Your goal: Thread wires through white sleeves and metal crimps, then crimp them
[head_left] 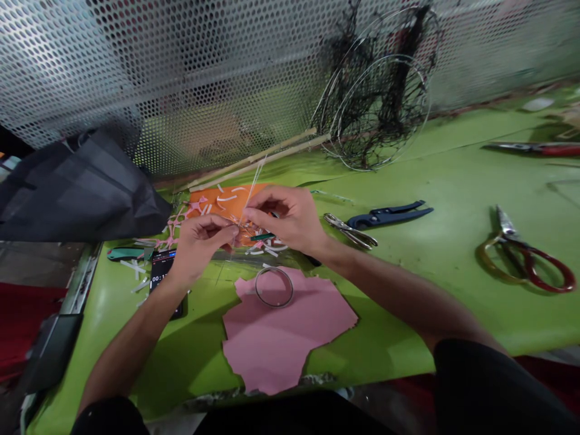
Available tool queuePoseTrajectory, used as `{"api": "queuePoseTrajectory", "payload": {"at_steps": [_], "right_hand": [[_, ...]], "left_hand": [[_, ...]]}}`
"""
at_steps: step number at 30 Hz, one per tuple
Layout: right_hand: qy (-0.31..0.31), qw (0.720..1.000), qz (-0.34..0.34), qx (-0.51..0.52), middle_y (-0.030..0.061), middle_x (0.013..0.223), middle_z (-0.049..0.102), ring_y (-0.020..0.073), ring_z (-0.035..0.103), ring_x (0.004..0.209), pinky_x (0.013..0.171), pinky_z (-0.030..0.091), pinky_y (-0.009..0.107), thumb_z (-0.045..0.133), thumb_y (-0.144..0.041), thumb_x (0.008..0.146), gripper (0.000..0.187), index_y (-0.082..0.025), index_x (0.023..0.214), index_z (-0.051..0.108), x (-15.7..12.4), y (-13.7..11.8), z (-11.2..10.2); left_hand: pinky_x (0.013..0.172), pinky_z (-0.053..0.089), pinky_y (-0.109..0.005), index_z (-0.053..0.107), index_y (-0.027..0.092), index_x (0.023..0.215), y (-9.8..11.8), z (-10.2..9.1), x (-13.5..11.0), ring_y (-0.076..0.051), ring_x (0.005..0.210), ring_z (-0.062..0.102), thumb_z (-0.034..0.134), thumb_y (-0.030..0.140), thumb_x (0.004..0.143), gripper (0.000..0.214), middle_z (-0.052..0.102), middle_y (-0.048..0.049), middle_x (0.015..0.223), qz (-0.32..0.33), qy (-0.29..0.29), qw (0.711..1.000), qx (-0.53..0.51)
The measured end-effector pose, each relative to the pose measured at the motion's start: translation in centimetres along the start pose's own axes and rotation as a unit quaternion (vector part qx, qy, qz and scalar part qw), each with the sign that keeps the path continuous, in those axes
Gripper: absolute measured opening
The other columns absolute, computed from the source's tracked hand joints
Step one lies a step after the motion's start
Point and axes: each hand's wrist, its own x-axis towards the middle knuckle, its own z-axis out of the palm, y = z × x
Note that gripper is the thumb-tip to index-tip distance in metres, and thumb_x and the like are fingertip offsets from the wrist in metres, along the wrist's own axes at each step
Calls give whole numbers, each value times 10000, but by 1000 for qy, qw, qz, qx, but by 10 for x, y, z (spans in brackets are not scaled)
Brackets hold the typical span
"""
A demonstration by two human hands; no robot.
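My left hand (203, 238) and my right hand (285, 217) meet above the table, both closed in a pinch. Between their fingertips runs a thin white string (256, 181), its loose ends sticking up past the right fingers. Below the hands lies an orange sheet (199, 208) strewn with white and pink paper scraps (274, 244). Nearer to me, a ring (274, 287) rests on a torn-edged pink sheet (290, 344). A phone (159, 272) showing a timer lies partly behind my left forearm. What the fingertips do with the string is too small to make out.
Right of my hands lie dark blue pruning shears (389, 215), a metal tool (351, 231), scissors (528, 254) and red-handled pliers (539, 148). Black netting on wire hoops (385, 109) leans on the perforated metal screen (190, 72). A green-handled cutter (127, 254) and black bag (81, 187) are left.
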Motion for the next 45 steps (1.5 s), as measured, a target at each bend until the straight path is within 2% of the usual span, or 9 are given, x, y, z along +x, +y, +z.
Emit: {"api": "queuePoseTrajectory", "payload": {"at_steps": [6,14,25,37,45], "right_hand": [[-23,999,22,-1,-1,729,722,80,596,572,527,505,204,847,-403,799,253,-179,784,731,0,-1,-1],[-57,998,41,6,-9,725,693,81,580,610,569,506,209,862,-463,779,317,-179,764,722,0,-5,-1],[-54,998,36,1,-7,722,675,83,564,611,559,481,214,839,-509,800,356,-183,751,706,-1,-6,-1],[-47,998,29,13,-12,713,673,73,562,603,550,473,199,858,-422,800,292,-173,753,715,-1,-5,-1],[-48,999,23,10,-9,708,673,77,587,617,569,497,194,856,-401,799,286,-162,757,704,-1,-4,-2]], "left_hand": [[486,559,-207,755,206,667,-1,-1,1,-96,509,629,826,281,736,124,721,1,622,2,0,1000,6],[496,553,-198,757,201,672,0,1,2,-89,494,622,811,250,728,93,712,15,597,-1,0,1000,1],[490,563,-214,727,195,655,-3,-1,1,-103,496,635,831,285,724,153,711,7,598,-9,0,1000,-10],[457,548,-198,726,195,638,-2,0,1,-87,461,602,837,264,720,154,685,17,576,-5,2,1000,-13],[466,572,-183,762,196,702,-5,-2,1,-78,480,608,852,272,748,126,687,24,602,2,-20,999,-26]]}}
